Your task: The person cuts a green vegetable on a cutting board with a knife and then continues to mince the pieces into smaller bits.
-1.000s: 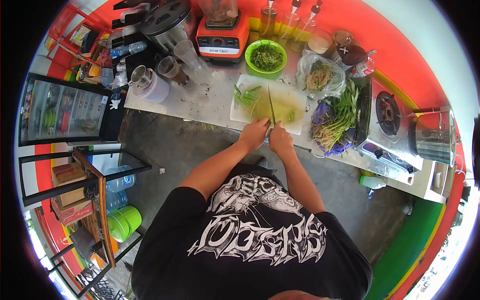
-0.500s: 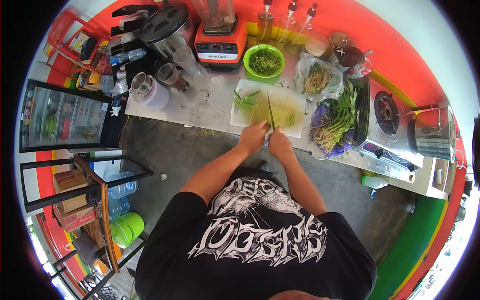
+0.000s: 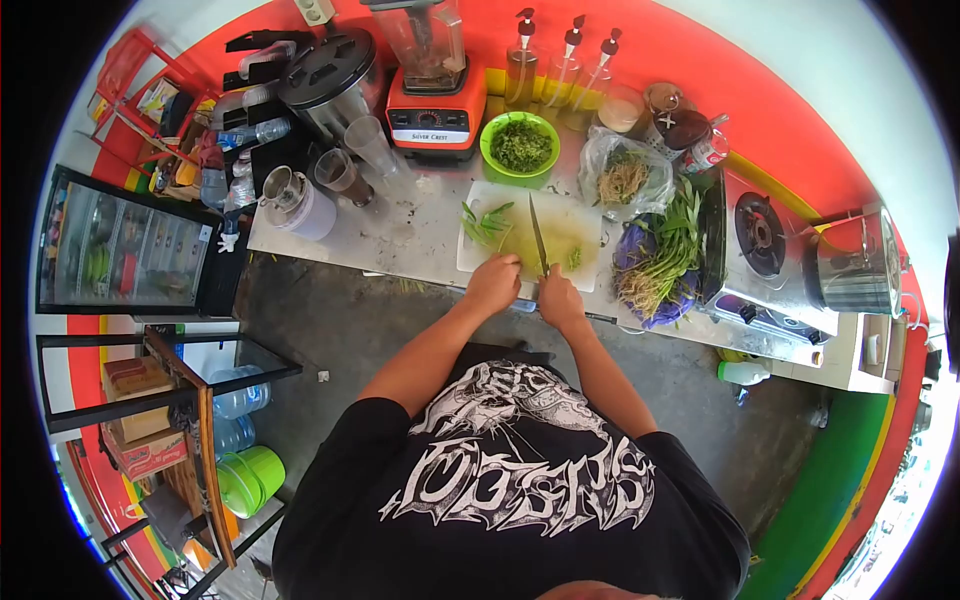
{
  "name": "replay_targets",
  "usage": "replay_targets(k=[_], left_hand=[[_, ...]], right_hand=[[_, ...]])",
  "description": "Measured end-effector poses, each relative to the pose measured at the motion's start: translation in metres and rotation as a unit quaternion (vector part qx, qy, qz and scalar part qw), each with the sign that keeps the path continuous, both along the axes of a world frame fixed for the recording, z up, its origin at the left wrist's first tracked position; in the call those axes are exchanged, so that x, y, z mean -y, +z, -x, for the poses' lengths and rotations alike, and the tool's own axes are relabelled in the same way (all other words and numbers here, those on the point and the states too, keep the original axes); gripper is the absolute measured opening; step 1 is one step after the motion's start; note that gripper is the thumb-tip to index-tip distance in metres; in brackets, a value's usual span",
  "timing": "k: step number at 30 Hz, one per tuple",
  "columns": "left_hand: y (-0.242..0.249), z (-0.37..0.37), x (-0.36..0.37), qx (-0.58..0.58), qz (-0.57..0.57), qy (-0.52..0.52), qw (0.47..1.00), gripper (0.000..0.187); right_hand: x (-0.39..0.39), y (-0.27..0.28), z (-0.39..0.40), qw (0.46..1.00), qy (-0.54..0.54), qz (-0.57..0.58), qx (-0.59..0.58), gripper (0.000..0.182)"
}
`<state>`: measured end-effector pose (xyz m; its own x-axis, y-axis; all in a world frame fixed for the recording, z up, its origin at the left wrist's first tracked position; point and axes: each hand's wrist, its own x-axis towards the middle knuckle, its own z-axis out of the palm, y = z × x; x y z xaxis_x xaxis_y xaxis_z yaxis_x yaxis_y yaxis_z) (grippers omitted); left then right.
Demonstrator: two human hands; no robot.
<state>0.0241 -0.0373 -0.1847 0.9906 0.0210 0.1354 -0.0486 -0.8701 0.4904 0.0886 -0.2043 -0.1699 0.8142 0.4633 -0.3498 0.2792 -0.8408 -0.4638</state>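
My right hand (image 3: pixel 561 298) is wrapped round the handle of a kitchen knife (image 3: pixel 539 234), its long blade pointing away across a pale cutting board (image 3: pixel 480 259). Left of the blade, at the board's near edge, my left hand (image 3: pixel 494 284) has its fingers curled together. What they hold, if anything, is hidden. Cut green stems and leaves (image 3: pixel 487 224) lie on the board's left part. A small heap of chopped greens (image 3: pixel 574 259) sits to the right of the knife. Behind the board stands a lime-green bowl (image 3: pixel 520 170) with chopped greens in it.
A bundle of rooted greens (image 3: pixel 662 262) and a clear plastic bag of roots (image 3: pixel 626 180) lie right of the board, beside a gas stove (image 3: pixel 775 262). A red blender (image 3: pixel 432 115), pump bottles (image 3: pixel 563 75) and plastic cups (image 3: pixel 342 177) stand on the metal counter (image 3: pixel 350 250).
My left hand has drawn left, away from the knife blade. My right hand keeps its grip on the knife. The whole view has shifted slightly.
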Motion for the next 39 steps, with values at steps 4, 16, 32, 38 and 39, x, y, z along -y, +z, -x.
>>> replay_targets(k=[4, 16, 32, 38, 39], left_hand=[[0.012, 0.001, -0.011, 0.005, 0.036, 0.143, 0.989, 0.016], [-0.007, -0.012, -0.013, -0.025, 0.069, 0.137, 0.988, 0.023], [0.009, -0.023, 0.004, 0.045, -0.023, -0.098, 0.994, 0.030], [0.021, -0.006, -0.014, -0.010, -0.055, -0.143, 0.988, 0.049], [0.018, -0.005, -0.017, -0.009, -0.093, -0.151, 0.984, 0.052]], right_hand=[[0.023, -0.009, 0.010, 0.995, 0.036, -0.084, -0.039, 0.034], [0.082, -0.009, -0.005, 0.998, -0.030, -0.052, 0.016, 0.033], [0.047, 0.030, 0.007, 0.994, -0.079, -0.056, 0.056, 0.036], [0.046, 0.026, 0.010, 0.997, -0.060, -0.006, 0.052, 0.035], [0.046, 0.025, 0.011, 0.997, -0.054, 0.005, 0.055, 0.034]])
